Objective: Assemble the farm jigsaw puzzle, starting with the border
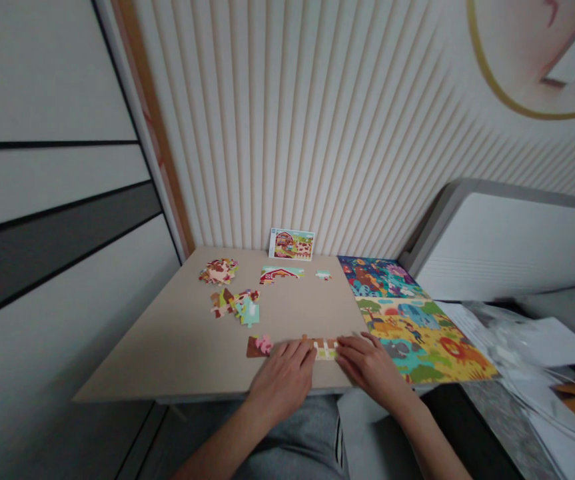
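Along the table's front edge lies a strip of joined jigsaw pieces [326,349] showing a white fence on green and brown. My left hand [284,373] rests over its left part, fingers bent together and pressed onto the pieces. At the strip's right end, my right hand [367,363] has its fingertips closed on a piece, mostly covered by the fingers. Left of my left hand is a brown puzzle section with a pink pig [263,345]; whether it joins the strip under my hand is hidden.
Loose jigsaw pieces [250,312] and a piled heap [218,271] lie on the table's left. Behind are a joined barn-roof section [281,273], a small piece [324,275] and a propped picture card [292,245]. Two colourful puzzles [384,277] cover the right side.
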Demonstrator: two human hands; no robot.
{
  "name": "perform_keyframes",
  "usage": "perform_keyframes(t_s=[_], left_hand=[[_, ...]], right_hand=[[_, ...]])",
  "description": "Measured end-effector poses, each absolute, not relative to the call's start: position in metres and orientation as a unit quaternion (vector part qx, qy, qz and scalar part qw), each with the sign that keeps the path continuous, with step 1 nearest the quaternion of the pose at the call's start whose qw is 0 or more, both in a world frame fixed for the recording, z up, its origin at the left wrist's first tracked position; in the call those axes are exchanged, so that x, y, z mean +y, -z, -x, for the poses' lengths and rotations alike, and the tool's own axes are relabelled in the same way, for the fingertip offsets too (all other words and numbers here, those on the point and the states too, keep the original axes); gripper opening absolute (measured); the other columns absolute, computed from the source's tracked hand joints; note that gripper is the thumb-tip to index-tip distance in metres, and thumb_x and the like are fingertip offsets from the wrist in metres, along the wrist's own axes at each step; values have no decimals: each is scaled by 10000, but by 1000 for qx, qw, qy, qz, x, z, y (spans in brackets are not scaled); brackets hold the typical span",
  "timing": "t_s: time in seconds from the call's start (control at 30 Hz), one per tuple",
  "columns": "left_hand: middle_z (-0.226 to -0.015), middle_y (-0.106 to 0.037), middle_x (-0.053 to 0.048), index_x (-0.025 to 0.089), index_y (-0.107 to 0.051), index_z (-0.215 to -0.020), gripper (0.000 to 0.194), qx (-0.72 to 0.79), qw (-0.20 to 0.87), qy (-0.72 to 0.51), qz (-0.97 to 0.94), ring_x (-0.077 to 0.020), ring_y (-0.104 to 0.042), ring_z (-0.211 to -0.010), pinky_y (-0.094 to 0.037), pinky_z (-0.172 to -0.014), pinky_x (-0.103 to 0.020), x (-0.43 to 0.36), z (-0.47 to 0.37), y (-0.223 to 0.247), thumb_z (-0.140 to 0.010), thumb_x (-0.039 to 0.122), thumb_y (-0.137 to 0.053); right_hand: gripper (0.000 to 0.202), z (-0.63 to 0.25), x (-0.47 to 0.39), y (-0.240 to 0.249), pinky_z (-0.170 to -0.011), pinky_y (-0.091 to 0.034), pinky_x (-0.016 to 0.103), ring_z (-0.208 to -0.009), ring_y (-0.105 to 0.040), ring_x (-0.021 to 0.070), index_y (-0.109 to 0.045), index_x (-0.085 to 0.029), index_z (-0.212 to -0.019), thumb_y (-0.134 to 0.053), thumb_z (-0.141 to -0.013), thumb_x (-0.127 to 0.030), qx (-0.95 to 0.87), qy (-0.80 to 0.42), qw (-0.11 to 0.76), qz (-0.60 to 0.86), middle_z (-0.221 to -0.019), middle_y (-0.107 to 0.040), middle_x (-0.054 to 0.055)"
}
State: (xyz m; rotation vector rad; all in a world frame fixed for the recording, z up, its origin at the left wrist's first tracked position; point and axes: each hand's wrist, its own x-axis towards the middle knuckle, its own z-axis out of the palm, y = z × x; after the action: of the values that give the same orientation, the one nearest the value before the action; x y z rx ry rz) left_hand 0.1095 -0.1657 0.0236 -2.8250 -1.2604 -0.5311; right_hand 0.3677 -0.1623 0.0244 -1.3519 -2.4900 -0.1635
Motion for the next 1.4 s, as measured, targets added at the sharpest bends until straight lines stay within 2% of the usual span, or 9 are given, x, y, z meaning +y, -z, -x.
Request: perform_keyframes(t_s=[0.13, 0.3, 0.5, 0.73, 0.97, 1.07, 1.23, 1.4], left_hand=[[-1298, -609, -88, 200, -514, -1353, 373, -360, -6, 173, 917, -238, -531, -1205, -378, -1045, -396, -164, -108, -26, -988, 258, -466], [-1442, -545, -92, 185, -490, -1402, 412, -330, 10, 182, 926, -228, -444, -1366, -294, -1135, -398, -160, -108, -20, -1026, 331, -404], [-1485, -518, -79, 184, -467, -1428, 431, -327, 16, 194, 925, -210, -403, -1414, -258, -1180, -409, -160, -106, -15, -1032, 328, -381], [-1362, -586, -80, 215, -536, -1337, 376, -348, -21, 231, 908, -241, -502, -1291, -346, -1141, -434, -171, -91, -22, -965, 265, -522], [-1205, -636, -79, 218, -620, -1191, 272, -420, 1, 242, 875, -254, -545, -1188, -416, -1066, -461, -169, -43, -22, -939, 167, -529], [-1192, -640, -84, 224, -628, -1199, 291, -437, 12, 244, 866, -253, -566, -1134, -459, -998, -448, -164, -23, -14, -937, 153, -521], [-1211, -643, -85, 222, -639, -1210, 301, -441, 16, 261, 859, -246, -570, -1136, -459, -1004, -447, -161, -5, -2, -952, 175, -492], [-1244, -645, -76, 241, -631, -1258, 339, -444, 8, 262, 857, -237, -575, -1160, -464, -1019, -437, -160, -6, 2, -958, 195, -479]], right_hand=[[271, -367, -164, -6, -1093, -395, 492, -1211, -623, 246, -666, -266, -1214, -520, -1002, -347, -828, 91, 177, 524, -1317, -668, 84], [352, -372, -165, 10, -1074, -429, 468, -1299, -557, 252, -610, -280, -1331, -499, -1001, -332, -807, 100, 196, 548, -1392, -613, 82], [374, -374, -167, 15, -1081, -426, 478, -1330, -522, 259, -604, -298, -1358, -485, -1005, -322, -807, 114, 198, 545, -1430, -576, 77], [353, -376, -169, 19, -1063, -443, 470, -1320, -527, 258, -633, -301, -1323, -497, -999, -331, -802, 107, 211, 548, -1409, -590, 73], [338, -375, -170, 17, -1055, -445, 487, -1281, -553, 267, -652, -313, -1294, -493, -997, -342, -799, 103, 216, 551, -1372, -613, 73], [343, -374, -171, 17, -1059, -442, 490, -1278, -550, 268, -640, -314, -1307, -492, -1000, -345, -802, 99, 215, 549, -1377, -605, 75], [404, -378, -169, 12, -1051, -453, 471, -1293, -532, 269, -569, -307, -1393, -484, -1003, -375, -798, 82, 234, 550, -1396, -582, 88], [348, -385, -124, -11, -1078, -416, 487, -1270, -548, 278, -660, -292, -1274, -462, -1004, -386, -800, 76, 210, 557, -1379, -599, 80]])
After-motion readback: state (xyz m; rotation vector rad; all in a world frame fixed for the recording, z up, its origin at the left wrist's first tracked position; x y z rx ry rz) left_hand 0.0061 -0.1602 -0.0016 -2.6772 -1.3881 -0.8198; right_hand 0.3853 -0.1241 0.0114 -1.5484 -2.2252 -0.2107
